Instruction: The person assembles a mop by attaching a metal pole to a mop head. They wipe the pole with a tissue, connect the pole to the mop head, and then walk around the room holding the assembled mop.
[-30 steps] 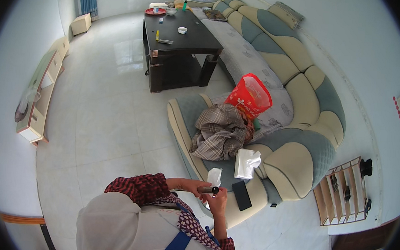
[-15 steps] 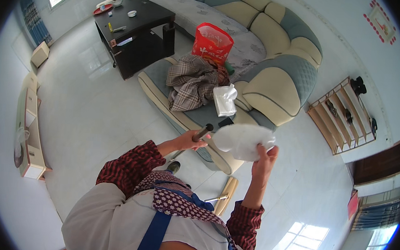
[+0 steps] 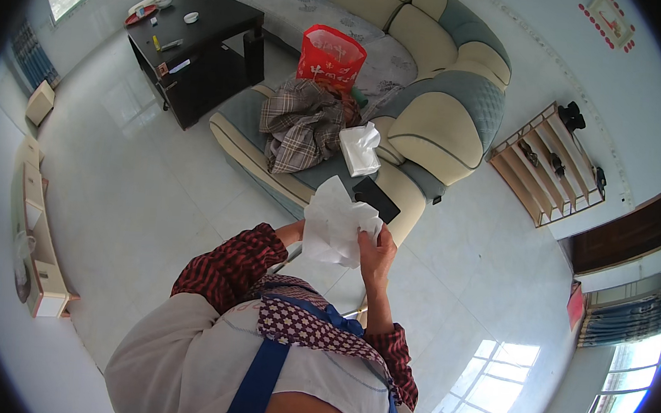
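A crumpled sheet of white tissue paper [image 3: 330, 226] hangs in front of me, over the near end of the sofa. My right hand [image 3: 377, 261] pinches its right edge between thumb and fingers. Behind the sheet's left edge is my left hand [image 3: 294, 234]; only its wrist side shows and its fingers are hidden. A short piece of a metal pole [image 3: 290, 260] shows just below that hand, its upper end covered by the paper. On the sofa beyond lie a white pack of tissues [image 3: 360, 150] and a flat black rectangular thing [image 3: 377, 201].
A checked cloth [image 3: 299, 126] and a red bag [image 3: 332, 57] rest on the curved sofa [image 3: 437, 133]. At far left stands a black coffee table [image 3: 205, 30] with small items on it. A shoe rack [image 3: 547, 165] leans by the right wall; a low cabinet [image 3: 45, 277] lines the left.
The tissue paper has moved left, in front of my left hand, which was gripping the pole's top. My right hand has moved left with it. The flat black thing on the sofa now shows more fully.
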A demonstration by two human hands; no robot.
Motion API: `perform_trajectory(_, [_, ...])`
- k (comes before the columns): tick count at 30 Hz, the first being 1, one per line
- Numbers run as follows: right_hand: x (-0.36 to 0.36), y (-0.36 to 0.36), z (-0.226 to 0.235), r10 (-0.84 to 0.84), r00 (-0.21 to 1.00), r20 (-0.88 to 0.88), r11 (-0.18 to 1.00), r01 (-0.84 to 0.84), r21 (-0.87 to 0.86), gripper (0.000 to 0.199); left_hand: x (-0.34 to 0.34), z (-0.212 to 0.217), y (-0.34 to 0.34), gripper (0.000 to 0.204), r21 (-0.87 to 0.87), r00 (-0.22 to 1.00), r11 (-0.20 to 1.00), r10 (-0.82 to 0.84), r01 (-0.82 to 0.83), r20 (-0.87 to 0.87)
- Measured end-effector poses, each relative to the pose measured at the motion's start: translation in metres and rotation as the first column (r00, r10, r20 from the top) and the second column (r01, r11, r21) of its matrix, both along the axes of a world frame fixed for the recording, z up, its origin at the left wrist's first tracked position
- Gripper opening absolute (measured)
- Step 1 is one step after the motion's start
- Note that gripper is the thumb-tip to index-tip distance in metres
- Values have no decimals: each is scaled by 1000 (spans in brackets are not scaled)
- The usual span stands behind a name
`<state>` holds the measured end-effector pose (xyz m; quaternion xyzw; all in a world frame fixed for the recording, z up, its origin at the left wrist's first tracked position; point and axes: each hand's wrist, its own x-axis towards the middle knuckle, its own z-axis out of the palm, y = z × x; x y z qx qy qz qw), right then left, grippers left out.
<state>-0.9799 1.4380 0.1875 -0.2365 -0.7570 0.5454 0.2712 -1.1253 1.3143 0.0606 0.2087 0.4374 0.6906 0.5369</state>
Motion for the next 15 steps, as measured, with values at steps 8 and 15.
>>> perform_trajectory(8, [-29,7,-25,-157,988,5,973,154,174,24,-33,-7,-14,53,-94,993,995,28,-17,115])
perform_trajectory(15, [-33,5,-28,-303,953,1,937,298,183,17,-43,-22,-13,67,292,898,956,-153,29,412])
